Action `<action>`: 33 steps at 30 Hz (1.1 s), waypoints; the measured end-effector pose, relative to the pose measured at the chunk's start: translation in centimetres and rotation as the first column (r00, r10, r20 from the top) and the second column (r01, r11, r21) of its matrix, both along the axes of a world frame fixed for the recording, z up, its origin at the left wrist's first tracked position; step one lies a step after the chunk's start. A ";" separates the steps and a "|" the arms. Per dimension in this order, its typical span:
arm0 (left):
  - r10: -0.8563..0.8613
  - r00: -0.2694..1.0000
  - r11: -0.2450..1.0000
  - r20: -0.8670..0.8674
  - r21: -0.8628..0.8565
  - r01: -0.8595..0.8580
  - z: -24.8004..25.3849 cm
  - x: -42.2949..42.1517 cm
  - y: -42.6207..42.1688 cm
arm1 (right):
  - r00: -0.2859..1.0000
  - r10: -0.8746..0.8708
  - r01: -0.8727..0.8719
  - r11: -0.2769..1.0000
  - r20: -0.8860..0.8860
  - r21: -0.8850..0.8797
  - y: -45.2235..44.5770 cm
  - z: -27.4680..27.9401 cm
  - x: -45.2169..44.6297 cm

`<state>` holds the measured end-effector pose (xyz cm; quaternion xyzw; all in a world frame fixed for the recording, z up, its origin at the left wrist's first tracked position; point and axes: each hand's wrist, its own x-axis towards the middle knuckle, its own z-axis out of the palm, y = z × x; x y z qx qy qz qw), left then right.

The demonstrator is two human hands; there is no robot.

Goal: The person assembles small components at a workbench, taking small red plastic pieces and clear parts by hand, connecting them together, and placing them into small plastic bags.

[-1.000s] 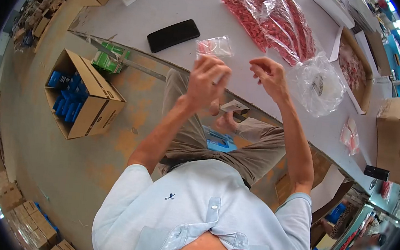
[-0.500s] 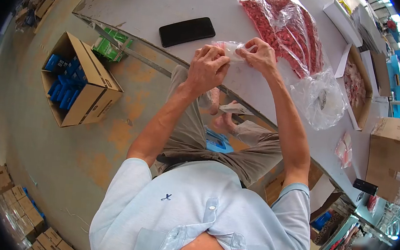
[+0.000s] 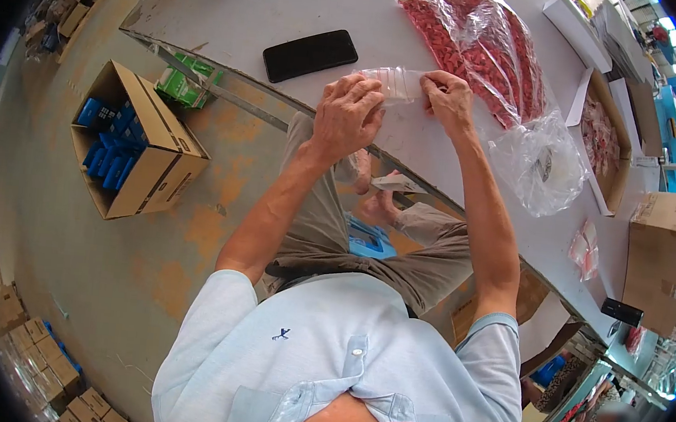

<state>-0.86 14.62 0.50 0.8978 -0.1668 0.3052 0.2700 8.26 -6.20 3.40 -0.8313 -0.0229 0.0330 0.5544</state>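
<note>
A small clear plastic bag (image 3: 400, 85) is stretched between my two hands above the near edge of the white table (image 3: 432, 151). My left hand (image 3: 349, 114) has its fingers curled over the bag's left end, hiding that part. At the right end, my right hand (image 3: 449, 102) pinches the bag's edge between thumb and fingers. Something faintly reddish shows through the bag beside my left fingers, too unclear to name. Just beyond my left hand lies a black phone (image 3: 310, 55). A large clear bag of small red pieces (image 3: 481, 51) lies past my right hand.
A tape roll in crumpled clear plastic (image 3: 539, 168) lies on the right. Behind it stands an open carton of small packets (image 3: 603, 146). A small packet (image 3: 584, 250) and a closed cardboard box (image 3: 663, 247) are further right. An open box of blue packs (image 3: 139, 145) is on the floor.
My right hand has shifted slightly away from my left fingers, and more of the clear bag now shows flat between them. My left hand stays almost in place.
</note>
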 end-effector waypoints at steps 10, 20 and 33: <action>-0.028 0.999 0.996 -0.043 0.088 0.031 1.2 -0.3 -0.3 | 0.998 0.032 -0.036 0.996 0.051 0.082 -0.4 -1.0 -0.5; 0.007 0.998 0.991 -0.069 0.130 0.002 0.9 -0.4 -0.5 | 0.983 -0.091 0.090 0.996 0.158 0.012 -0.9 -1.1 -1.0; -0.376 0.921 0.897 0.105 -0.209 0.390 -0.8 -5.8 -3.3 | 0.981 -0.156 0.124 0.959 0.112 0.254 -7.0 -0.1 -10.1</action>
